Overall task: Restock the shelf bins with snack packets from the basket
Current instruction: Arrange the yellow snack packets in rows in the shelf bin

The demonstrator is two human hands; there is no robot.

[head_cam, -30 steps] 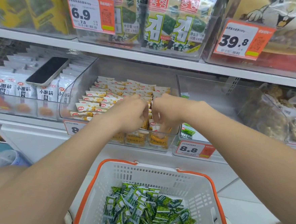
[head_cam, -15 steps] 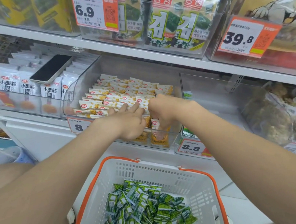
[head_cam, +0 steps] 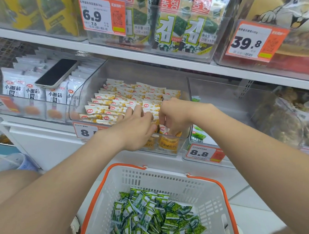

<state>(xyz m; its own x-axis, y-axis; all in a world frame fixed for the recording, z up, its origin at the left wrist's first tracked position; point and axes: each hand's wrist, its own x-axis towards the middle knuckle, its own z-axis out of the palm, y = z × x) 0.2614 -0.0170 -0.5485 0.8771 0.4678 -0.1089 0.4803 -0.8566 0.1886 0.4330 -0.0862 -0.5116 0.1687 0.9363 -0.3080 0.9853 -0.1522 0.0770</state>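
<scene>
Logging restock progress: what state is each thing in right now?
Left hand: flat, fingers pressing yellow packets.
Right hand: fingers curled, pinching yellow packets.
Middle bin: nearly full.
Right bin: almost empty.
Basket: holds loose green packets.
Phone: screen dark, lying on white packets.

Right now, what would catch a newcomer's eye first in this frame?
The left hand lies flat on, and the right hand curls its fingers into, yellow-and-white packets in the clear middle bin. Below, an orange-rimmed basket holds green packets; a phone lies on white packets at left.
</scene>
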